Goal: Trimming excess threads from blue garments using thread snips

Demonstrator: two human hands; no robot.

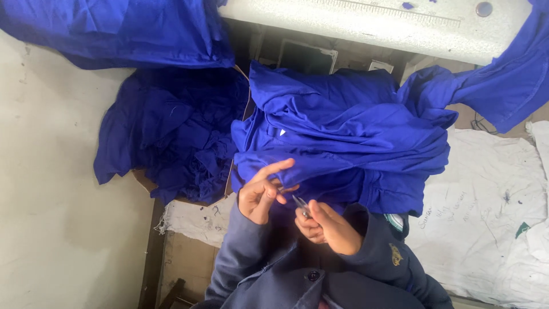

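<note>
Down near the lap, the right hand grips small metal snips just below the heaped blue garment — the left hand, fingers half-curled, pinches the garment's lower edge beside the snips.

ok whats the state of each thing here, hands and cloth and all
left hand: fingers partly spread, pinching blue fabric
right hand: closed on small metal snips
blue garment: crumpled on the lap
blue pile: heaped, untouched
white cloth: spread flat, marked
</note>
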